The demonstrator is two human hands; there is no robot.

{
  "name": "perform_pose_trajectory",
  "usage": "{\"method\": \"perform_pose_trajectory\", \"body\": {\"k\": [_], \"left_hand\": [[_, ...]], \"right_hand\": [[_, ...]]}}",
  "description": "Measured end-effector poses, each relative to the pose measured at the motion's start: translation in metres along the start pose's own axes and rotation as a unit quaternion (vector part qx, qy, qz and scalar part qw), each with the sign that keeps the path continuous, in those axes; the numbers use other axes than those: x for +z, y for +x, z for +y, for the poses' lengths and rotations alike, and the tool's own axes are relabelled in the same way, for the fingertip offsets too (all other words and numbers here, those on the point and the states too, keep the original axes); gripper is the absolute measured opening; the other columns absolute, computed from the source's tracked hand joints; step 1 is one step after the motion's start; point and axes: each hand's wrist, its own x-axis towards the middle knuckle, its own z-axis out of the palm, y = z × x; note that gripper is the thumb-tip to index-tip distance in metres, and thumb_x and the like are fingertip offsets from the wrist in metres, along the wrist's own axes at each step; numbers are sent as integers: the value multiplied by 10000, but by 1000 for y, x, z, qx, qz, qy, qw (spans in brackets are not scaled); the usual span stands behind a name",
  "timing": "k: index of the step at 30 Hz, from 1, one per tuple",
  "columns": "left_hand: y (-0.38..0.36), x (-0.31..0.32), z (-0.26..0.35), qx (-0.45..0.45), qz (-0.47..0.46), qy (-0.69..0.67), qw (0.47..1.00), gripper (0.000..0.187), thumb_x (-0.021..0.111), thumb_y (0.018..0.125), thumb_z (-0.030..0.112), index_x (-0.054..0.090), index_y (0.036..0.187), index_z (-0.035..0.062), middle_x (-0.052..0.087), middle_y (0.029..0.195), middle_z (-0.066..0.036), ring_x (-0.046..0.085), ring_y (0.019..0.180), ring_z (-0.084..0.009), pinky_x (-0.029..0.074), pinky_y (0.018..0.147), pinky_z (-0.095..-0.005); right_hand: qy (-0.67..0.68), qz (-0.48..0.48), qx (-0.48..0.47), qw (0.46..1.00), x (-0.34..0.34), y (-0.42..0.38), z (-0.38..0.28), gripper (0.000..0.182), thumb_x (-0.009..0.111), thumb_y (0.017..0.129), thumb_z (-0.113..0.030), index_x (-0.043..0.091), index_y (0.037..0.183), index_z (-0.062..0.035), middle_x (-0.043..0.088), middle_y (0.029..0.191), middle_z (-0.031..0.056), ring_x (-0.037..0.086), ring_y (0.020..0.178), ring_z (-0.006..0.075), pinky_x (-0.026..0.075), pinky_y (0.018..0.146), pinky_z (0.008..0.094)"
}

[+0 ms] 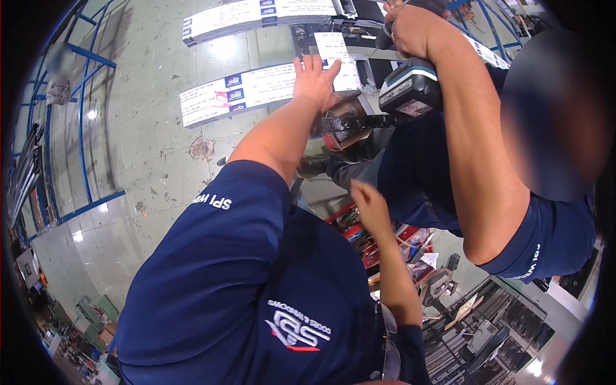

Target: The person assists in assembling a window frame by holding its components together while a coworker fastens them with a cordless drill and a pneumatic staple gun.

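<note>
My left hand (313, 83) lies flat with its fingers spread on a long profile covered in white printed film (263, 86). A shorter white-filmed piece (337, 54) crosses the profile's end, close to my thumb. My right hand (370, 204) hangs in front of my body with its fingers curled; what it holds, if anything, is hidden. Across from me, a co-worker's hand (410, 29) grips a cordless power tool, its battery (410, 86) towards me. The tool's tip is out of sight behind that hand.
Another stack of white-filmed profiles (256, 14) lies farther off. The co-worker's arm (478, 147) reaches in from the right. A dark metal support (350, 119) stands under the profile's end. Blue metal racks (82, 115) stand at left, and a red tool cart (369, 253) lies beyond my right forearm.
</note>
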Motion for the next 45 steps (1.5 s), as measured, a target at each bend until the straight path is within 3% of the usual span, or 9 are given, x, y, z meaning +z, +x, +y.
{"method": "perform_pose_trajectory", "body": {"k": [5,8,11,13,22,25,31,38,45], "left_hand": [[1,-2,0,-2,2,-19,1000,898,815,770,474,393,1539,281,456,1418,-200,361,1375,-411,192,1172,-619],[3,-1,-1,-3,-1,-34,999,919,830,739,469,402,1530,284,457,1393,-188,370,1341,-401,191,1170,-618],[7,11,-3,-1,8,-33,999,745,731,853,399,413,1519,295,466,1352,-179,374,1315,-403,186,1169,-619],[8,12,-5,1,15,-31,999,587,620,951,330,433,1506,301,461,1345,-183,365,1317,-413,178,1169,-626],[10,8,-10,15,-1,-48,999,759,709,865,443,408,1547,304,448,1331,-182,373,1287,-404,210,1148,-599],[18,-11,-26,43,-90,-87,991,923,817,756,485,390,1561,339,450,1373,-194,393,1314,-379,263,1115,-513],[22,-18,-43,105,-87,-69,988,1039,830,693,603,368,1582,326,492,1321,-185,453,1242,-358,340,1041,-463],[23,-14,-42,133,-30,-26,990,911,731,788,613,398,1571,289,527,1246,-183,473,1183,-353,345,1032,-465],[24,-21,-40,116,-95,-51,987,911,737,794,581,373,1577,292,525,1229,-173,494,1143,-343,349,1030,-458]], "right_hand": [[69,133,43,988,38,155,-56,401,581,1033,-381,707,1220,-49,724,917,79,691,751,190,546,689,323],[221,120,219,943,47,222,-60,501,539,1040,-482,723,1116,-22,693,874,58,634,803,169,525,730,372],[321,69,279,902,48,252,-71,562,539,1018,-515,664,926,25,637,762,82,569,555,163,418,443,329],[312,103,298,896,57,260,-77,563,551,1012,-516,663,948,32,641,770,80,573,559,169,409,437,330],[259,195,324,889,72,269,-77,702,553,999,-561,621,1177,114,699,1072,176,682,715,247,491,478,370],[240,155,336,897,70,270,-73,690,528,1005,-573,629,1169,90,734,1009,162,684,708,258,493,490,373],[253,155,339,893,68,260,-100,652,477,1018,-589,636,1071,42,758,812,111,687,727,249,475,543,409],[270,157,326,892,75,269,-81,651,450,1045,-567,649,854,23,689,723,135,618,558,251,423,460,394],[248,141,344,895,72,267,-86,662,501,1008,-592,664,1055,47,747,851,139,694,756,269,512,590,418]]}}
